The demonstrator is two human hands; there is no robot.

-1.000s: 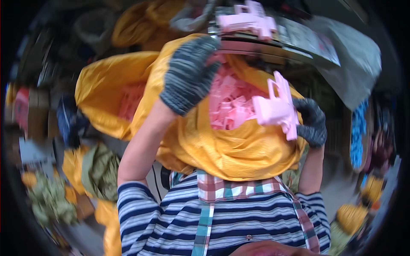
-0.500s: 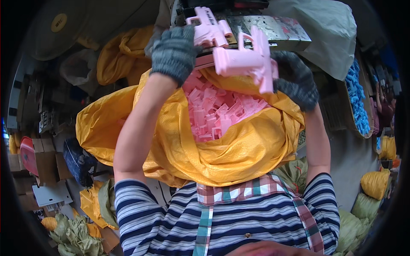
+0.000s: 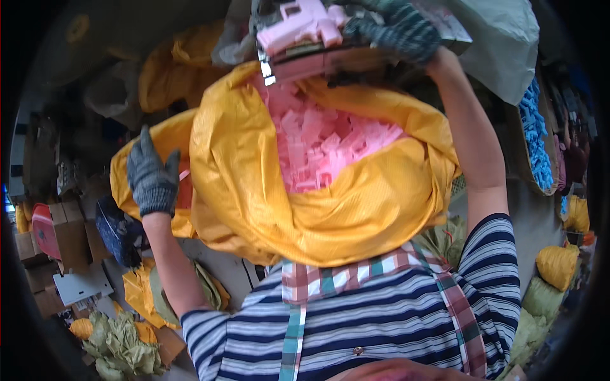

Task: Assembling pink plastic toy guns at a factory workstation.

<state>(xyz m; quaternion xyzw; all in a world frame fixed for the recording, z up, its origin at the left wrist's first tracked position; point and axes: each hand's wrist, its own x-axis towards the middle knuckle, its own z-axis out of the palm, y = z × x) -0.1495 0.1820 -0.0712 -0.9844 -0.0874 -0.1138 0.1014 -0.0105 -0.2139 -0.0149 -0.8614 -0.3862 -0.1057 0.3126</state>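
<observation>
A pink toy gun point(image 3: 302, 28) lies on the machine point(image 3: 318, 67), just left of the right hand's point(image 3: 399, 32) fingertips; blur leaves their grip unclear. The left hand point(image 3: 152, 181), fingers spread, overlaps a yellow bag point(image 3: 171, 129).

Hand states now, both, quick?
Left hand: open, fingers extended, at the left-hand yellow bag; nothing visibly held.
Right hand: fingers bent beside the pink toy gun; grip can't be told.
</observation>
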